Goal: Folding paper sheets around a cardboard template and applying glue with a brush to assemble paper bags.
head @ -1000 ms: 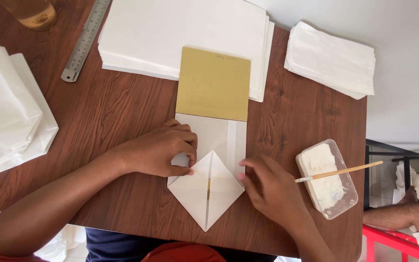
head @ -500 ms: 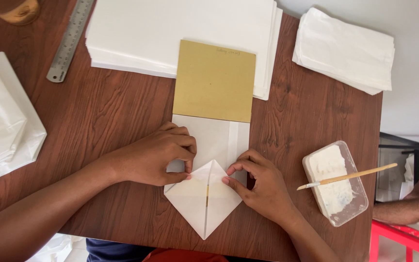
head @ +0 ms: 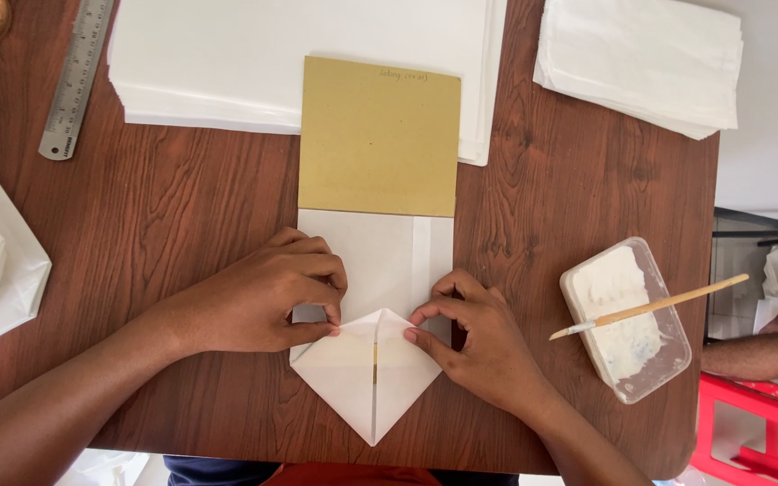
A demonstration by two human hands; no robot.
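Both hands have closed in, pinching the folded white paper's [head: 366, 373] flaps together.

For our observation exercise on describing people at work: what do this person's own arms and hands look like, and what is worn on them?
Both the left hand and the right hand are bare: no gloves, rings, watch or bracelets show. The forearms are uncovered as far as the picture edge, with no sleeve in view. The fingernails are short and plain.
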